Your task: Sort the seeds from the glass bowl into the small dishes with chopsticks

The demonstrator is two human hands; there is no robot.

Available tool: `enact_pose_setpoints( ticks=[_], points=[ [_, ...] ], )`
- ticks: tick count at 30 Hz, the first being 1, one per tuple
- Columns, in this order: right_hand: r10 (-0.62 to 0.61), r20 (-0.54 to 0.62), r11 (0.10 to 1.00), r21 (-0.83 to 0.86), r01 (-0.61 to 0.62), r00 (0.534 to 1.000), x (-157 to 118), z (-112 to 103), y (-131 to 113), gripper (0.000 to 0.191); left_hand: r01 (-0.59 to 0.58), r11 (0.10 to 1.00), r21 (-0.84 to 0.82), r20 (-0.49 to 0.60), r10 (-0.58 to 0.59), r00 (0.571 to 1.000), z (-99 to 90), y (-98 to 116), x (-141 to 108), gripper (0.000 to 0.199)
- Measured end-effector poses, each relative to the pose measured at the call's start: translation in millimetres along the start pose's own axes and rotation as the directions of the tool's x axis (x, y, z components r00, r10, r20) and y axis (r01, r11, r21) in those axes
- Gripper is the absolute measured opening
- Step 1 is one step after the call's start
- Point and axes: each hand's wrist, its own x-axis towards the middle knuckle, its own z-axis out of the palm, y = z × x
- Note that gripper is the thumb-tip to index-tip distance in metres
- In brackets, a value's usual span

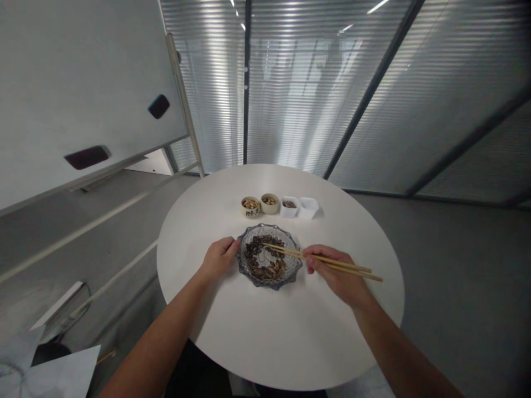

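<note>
- Two wooden chopsticks (354,267) sit clamped in the fingers of the right hand (334,271), right of frame centre. Use a relaxed grip for fine tip control.
- Left hand (220,257): fingers meet the left rim of the glass bowl (293,273); whether they pinch it cannot be told. Apply light, steady pressure.
- Glass bowl: frame centre, containing dark and lighter brown seeds (269,271). Align the chopstick tips evenly among them.
- Two round cups (250,213) and two white dishes (309,215): above the bowl. Avoid knocking them.

Round white table (257,337) beneath clear bowl (265,284), cups (270,210), dishes (308,210).
</note>
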Motion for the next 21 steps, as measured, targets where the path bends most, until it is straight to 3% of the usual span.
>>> enact_pose_setpoints(
  ticks=[6,13,21],
  points=[
    [-0.089,-0.16,0.983,-0.176,0.061,0.983,-6.4,6.4,8.9,0.03,0.002,1.0,-0.014,-0.007,-0.002,1.0,0.9,-0.8,-0.2,0.048],
    [-0.205,-0.191,0.944,-0.298,0.142,0.96,-13.3,7.5,20.4,0.028,-0.006,1.0,-0.006,-0.005,0.006,1.0,-0.9,3.3,-1.0,0.047],
    [-0.055,-0.271,0.999,-0.018,0.052,0.961,-0.1,19.2,30.1,0.035,-0.004,1.0,0.019,0.007,0.003,1.0,-1.6,3.6,-1.0,0.047]
  ],
)
